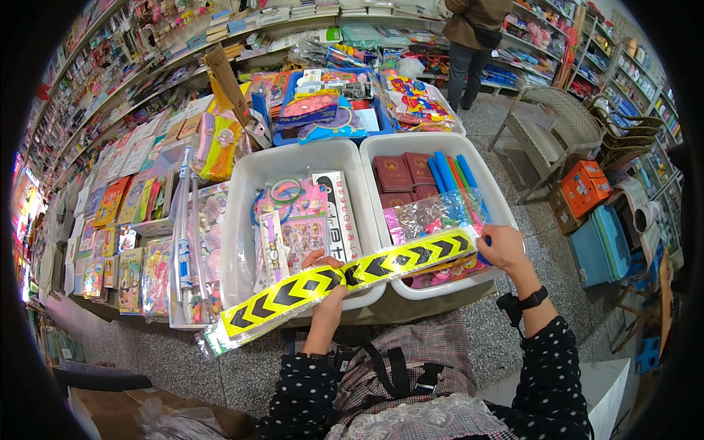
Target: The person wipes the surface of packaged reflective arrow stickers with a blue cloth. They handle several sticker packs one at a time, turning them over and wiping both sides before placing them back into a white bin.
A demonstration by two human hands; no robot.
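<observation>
A long strip of yellow reflective tape with black chevrons [286, 296], in clear plastic packaging, lies across both my hands above two white plastic bins. My left hand [327, 302] grips it near its middle, thumb on top and fingers behind. My right hand [503, 247] is closed on its far right end. Below the strip, the left bin [236, 242] holds a green tape roll [286, 190], a pink sticker sheet [308, 236] and a long white box [338, 214]. In the right bin [495, 192] are dark red booklets [393, 173], blue sticks [440, 173] and bagged items.
A blue bin [382, 129] of packaged balloons stands behind the white bins. Books and stationery [113, 201] cover the left of the table. On the right are a wicker chair [555, 132] and an orange box [583, 187]. A person [467, 49] stands near the back shelves.
</observation>
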